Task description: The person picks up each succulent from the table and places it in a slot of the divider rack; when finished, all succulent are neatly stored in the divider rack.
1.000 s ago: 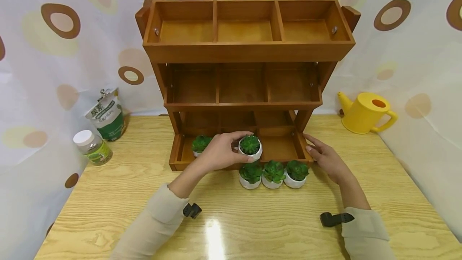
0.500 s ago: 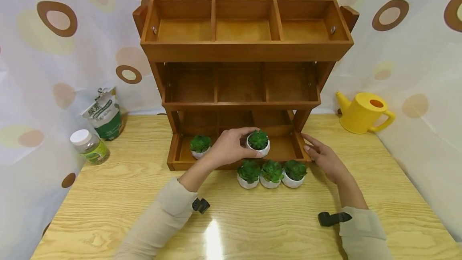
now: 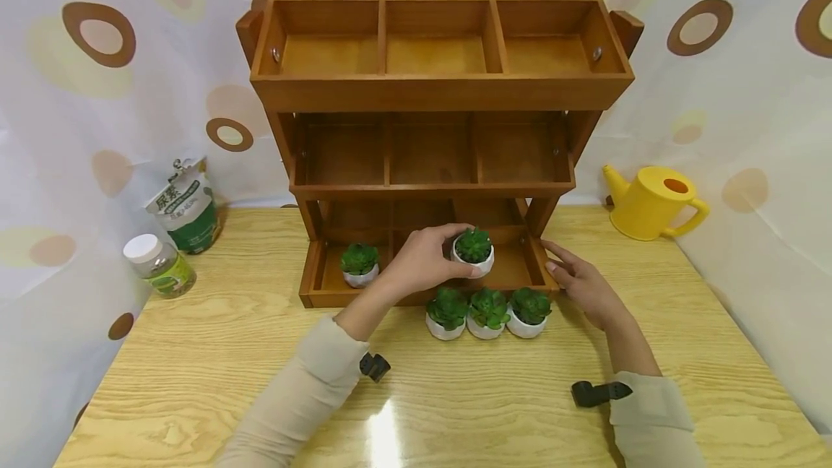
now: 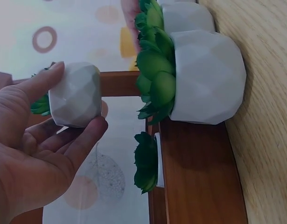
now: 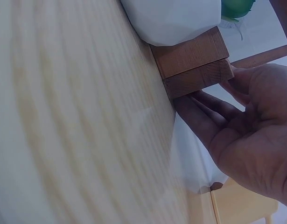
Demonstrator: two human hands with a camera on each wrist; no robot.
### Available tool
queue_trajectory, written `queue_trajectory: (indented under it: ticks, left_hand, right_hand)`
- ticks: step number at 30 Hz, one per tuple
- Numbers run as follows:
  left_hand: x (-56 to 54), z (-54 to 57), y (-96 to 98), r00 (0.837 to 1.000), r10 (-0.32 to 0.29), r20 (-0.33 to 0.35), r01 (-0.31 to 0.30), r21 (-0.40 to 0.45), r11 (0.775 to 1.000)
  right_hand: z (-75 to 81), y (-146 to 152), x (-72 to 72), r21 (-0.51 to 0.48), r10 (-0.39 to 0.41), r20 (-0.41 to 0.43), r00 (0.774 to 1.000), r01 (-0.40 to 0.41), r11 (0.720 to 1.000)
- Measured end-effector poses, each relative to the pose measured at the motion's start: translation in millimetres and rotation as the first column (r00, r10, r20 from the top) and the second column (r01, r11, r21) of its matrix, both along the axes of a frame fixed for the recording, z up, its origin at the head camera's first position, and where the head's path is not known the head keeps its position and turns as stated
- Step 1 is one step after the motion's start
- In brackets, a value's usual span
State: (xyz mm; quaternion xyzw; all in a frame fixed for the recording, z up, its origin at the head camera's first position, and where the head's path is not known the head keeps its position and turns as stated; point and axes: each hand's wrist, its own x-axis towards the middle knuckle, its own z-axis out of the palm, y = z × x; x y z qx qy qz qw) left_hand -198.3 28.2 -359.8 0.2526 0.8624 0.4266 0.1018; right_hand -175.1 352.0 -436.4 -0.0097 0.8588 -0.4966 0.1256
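My left hand (image 3: 425, 260) grips a small potted succulent (image 3: 473, 250) by its white faceted pot, thumb on one side and fingers on the other. In the head view the plant overlaps the right part of the wooden shelf's (image 3: 442, 96) bottom tier; in the left wrist view its pot (image 4: 77, 95) is held clear of the row of pots. Another succulent (image 3: 360, 264) sits in the bottom tier's left compartment. My right hand (image 3: 585, 291) touches the bottom tier's right end; in the right wrist view, extended fingers (image 5: 204, 114) lie against the outer face of the wooden corner (image 5: 199, 79).
Three potted succulents (image 3: 487, 314) stand side by side on the table (image 3: 260, 352) before the shelf. A yellow watering can (image 3: 653, 202) is at the right. To the left are a white-lidded jar (image 3: 159, 266) and a clipped green-and-white bag (image 3: 188, 208).
My left hand has carried its potted succulent rightward along the bottom tier, uncovering more of the plant in the left compartment. My right hand stays at the shelf's right end.
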Motion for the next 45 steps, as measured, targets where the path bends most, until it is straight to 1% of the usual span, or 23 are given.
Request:
queue_trajectory:
  ticks: [8, 13, 16, 21, 28, 33, 39, 42, 45]
  left_hand:
    - [-6.9, -1.8, 9.7, 1.000, 0.011, 0.003, -0.011, -0.034, 0.999]
    - [-11.6, -3.6, 18.9, 1.000, 0.012, 0.006, -0.011, -0.035, 0.999]
    - [-13.7, -4.9, 25.5, 1.000, 0.011, -0.006, -0.011, -0.035, 0.999]
    - [-13.4, -5.1, 37.2, 1.000, 0.011, -0.020, -0.012, -0.043, 0.999]
    - [-12.8, -6.7, 50.5, 0.999, 0.017, -0.028, -0.018, -0.054, 0.998]
    - [-17.1, -11.8, 60.0, 0.999, 0.034, -0.030, -0.036, -0.091, 0.995]
    - [-24.9, -17.7, 72.7, 0.998, 0.026, -0.049, -0.032, -0.131, 0.991]
    - [-28.3, -20.4, 76.7, 0.999, 0.024, -0.039, -0.031, -0.162, 0.986]
    - [-29.8, -23.1, 78.0, 1.000, 0.019, -0.012, -0.021, -0.194, 0.981]
  right_hand:
    - [-0.4, -1, -0.5, 0.010, -0.003, -0.007, 1.000, 0.003, 1.000]
    - [-0.3, -1, -0.2, 0.010, -0.007, -0.003, 1.000, 0.007, 1.000]
    - [0.1, -1, 0.0, 0.002, -0.008, -0.005, 1.000, 0.008, 1.000]
    - [0.6, -1, 0.7, -0.003, -0.004, -0.015, 1.000, 0.004, 1.000]
    - [2.0, -1, 1.1, 0.002, -0.011, -0.002, 1.000, 0.011, 1.000]
    - [3.0, -1, 1.0, 0.011, -0.011, 0.002, 1.000, 0.011, 1.000]
    - [2.9, 2, 1.1, 0.005, -0.010, -0.013, 1.000, 0.010, 1.000]
    - [2.8, 2, 1.3, -0.003, -0.007, -0.018, 1.000, 0.007, 1.000]
    - [2.7, 1, 1.8, 0.001, -0.011, 0.000, 1.000, 0.011, 1.000]
